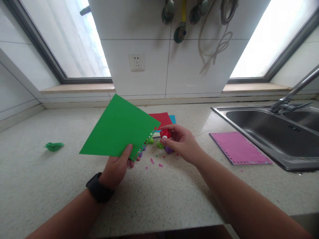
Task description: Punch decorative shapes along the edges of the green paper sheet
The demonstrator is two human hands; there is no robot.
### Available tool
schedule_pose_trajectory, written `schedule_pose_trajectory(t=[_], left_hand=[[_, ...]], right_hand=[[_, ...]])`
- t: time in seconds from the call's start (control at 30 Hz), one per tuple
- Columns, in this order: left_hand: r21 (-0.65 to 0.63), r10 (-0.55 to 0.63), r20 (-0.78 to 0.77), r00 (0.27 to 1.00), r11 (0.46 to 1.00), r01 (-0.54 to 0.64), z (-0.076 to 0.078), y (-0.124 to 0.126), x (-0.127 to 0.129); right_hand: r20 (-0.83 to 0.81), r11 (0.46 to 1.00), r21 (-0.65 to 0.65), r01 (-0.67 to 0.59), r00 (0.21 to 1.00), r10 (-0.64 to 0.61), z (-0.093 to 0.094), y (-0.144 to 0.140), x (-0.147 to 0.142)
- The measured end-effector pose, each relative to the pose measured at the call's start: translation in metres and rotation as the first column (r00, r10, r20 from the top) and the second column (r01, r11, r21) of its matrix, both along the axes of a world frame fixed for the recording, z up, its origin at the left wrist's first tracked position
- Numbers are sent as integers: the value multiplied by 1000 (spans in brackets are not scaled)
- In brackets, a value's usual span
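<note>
Left hand [118, 169], a black watch-like band [99, 187] at its wrist, grasps a square sheet of bright green paper [112, 129] by its lower edge, thumb on the upper face. The sheet is held tilted above the speckled pale countertop [154, 202], a row of small cut-out shapes along the edge facing the right hand. Right hand [184, 146] pinches a small red plastic device with a white part [164, 133] between thumb and fingers, just beside the sheet's nearest corner; whether device and paper touch cannot be told.

Beyond the right hand's fingertips lie a red sheet [161, 119] and, partly beneath it, a blue sheet [172, 118]; the green paper covers part of the red one. Below the red device are a small lime-green object [159, 144] and a small purple object [168, 150], the latter partly masked by the right hand. Pink paper scraps [152, 161] are scattered between the hands, on the near side.

To the right of the right hand, a pink sheet with a perforated border [240, 147] lies near a stainless-steel sink [256, 132] with a chrome faucet [284, 103]. Well left of the left hand rests a crumpled green item [53, 146]. Ahead, a white wall socket [136, 62] is set in the tiles.
</note>
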State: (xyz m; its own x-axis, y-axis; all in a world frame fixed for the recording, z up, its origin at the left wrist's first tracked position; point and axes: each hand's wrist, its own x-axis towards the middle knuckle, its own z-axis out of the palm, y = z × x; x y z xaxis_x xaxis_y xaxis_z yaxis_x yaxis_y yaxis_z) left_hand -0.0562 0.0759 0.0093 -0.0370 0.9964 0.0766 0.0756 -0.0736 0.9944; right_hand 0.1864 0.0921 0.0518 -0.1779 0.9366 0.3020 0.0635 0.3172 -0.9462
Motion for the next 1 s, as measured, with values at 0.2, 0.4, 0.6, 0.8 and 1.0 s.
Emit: schedule_pose_trajectory(t=[0.2,0.4,0.6,0.8,1.0], left_hand=[[11,5,24,1000,1000,-5,5,0,2],[2,41,92,995,999,-42,3,2,1],[-9,37,105,994,999,-36,-1,4,0],[-5,30,104,994,1000,-29,1,3,1],[-12,21,123,992,1000,-19,5,1,2]], right_hand=[[380,985,172,12,922,-78,-6,1,2],[773,953,282,-108,614,-160,-2,-3,3],[859,922,327,-206,472,-200,-4,-2,4],[875,897,300,-324,468,-123,-6,0,4],[849,888,335,-316,510,-138,-8,3,4]])
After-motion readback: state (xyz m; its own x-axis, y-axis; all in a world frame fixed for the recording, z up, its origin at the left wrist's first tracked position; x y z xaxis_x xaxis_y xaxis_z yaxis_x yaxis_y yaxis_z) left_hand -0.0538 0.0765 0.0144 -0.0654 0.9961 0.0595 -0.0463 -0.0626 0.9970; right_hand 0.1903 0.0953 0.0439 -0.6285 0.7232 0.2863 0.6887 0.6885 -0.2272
